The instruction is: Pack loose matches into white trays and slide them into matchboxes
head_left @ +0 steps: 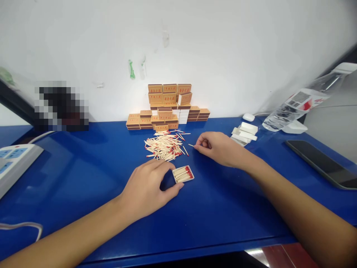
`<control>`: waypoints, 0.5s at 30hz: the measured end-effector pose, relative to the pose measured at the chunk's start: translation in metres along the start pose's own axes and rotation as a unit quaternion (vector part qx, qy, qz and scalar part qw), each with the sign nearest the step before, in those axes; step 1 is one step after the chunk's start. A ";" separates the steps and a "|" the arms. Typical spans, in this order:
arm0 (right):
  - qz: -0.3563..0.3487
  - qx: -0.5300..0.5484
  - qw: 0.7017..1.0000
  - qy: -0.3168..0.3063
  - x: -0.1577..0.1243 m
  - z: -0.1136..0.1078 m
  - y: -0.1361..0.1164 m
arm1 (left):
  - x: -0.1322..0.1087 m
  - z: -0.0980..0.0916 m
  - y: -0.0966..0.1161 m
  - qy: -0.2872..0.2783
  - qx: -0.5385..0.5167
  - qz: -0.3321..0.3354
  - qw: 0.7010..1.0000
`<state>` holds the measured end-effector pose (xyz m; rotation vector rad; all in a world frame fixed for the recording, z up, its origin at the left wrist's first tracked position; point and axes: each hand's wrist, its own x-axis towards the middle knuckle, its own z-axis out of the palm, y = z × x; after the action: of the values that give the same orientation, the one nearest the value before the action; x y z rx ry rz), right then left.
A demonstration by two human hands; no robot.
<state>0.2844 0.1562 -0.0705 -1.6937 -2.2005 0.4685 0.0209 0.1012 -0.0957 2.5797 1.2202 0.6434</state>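
- Right grip (216,148) pinched narrow on one match (191,145); its free end points left, towards the match pile (164,147);
- left grip (150,182) spread moderately, finger and thumb bracing the match tray (186,181);
- tray on the desk (223,212), below and left of the held match; long axis roughly left-right.

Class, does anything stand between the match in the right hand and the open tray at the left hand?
Nothing visible blocks the match in the right hand from the tray; some loose matches lie flat near the direct line, at the right edge of the pile.
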 end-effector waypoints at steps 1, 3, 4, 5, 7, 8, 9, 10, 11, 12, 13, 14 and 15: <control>-0.036 0.016 0.999 0.000 -0.004 -0.002 -0.005 | 0.000 -0.001 0.000 0.000 -0.002 -0.003 1.000; -0.109 0.055 0.992 -0.022 -0.014 -0.003 -0.017 | 0.001 -0.002 0.000 -0.001 -0.008 -0.008 1.000; -0.139 0.067 0.987 -0.045 -0.019 -0.002 -0.023 | 0.001 -0.002 -0.001 -0.002 -0.012 -0.009 1.000; -0.163 0.071 0.982 -0.071 -0.024 0.000 -0.029 | 0.001 -0.002 -0.001 -0.002 -0.016 -0.008 1.000; -0.194 0.064 0.973 -0.109 -0.031 0.005 -0.038 | 0.001 -0.001 -0.001 0.000 -0.023 -0.006 1.000; -0.202 0.058 0.971 -0.117 -0.033 0.006 -0.040 | 0.001 -0.001 -0.002 0.001 -0.025 -0.006 1.000; -0.205 0.054 0.970 -0.117 -0.034 0.007 -0.041 | 0.000 -0.001 -0.002 0.002 -0.027 -0.005 1.000; -0.206 0.050 0.971 -0.111 -0.034 0.007 -0.041 | 0.000 -0.001 -0.002 0.002 -0.028 -0.005 1.000; -0.204 0.045 0.973 -0.103 -0.033 0.006 -0.040 | 0.000 -0.001 -0.002 0.001 -0.028 -0.005 1.000; -0.200 0.042 0.974 -0.093 -0.032 0.004 -0.038 | -0.001 0.000 -0.002 -0.001 -0.028 -0.005 1.000; -0.196 0.039 0.976 -0.082 -0.030 0.002 -0.036 | -0.001 0.000 -0.002 -0.002 -0.027 -0.004 1.000; -0.194 0.040 0.978 -0.072 -0.028 0.000 -0.034 | -0.001 0.000 -0.002 -0.002 -0.027 -0.002 1.000; -0.194 0.044 0.978 -0.065 -0.027 -0.001 -0.034 | -0.001 0.000 -0.002 -0.002 -0.027 0.000 1.000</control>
<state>0.2623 0.1217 -0.0565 -1.1756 -2.4845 0.5740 0.0183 0.1015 -0.0965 2.5362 1.1848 0.6621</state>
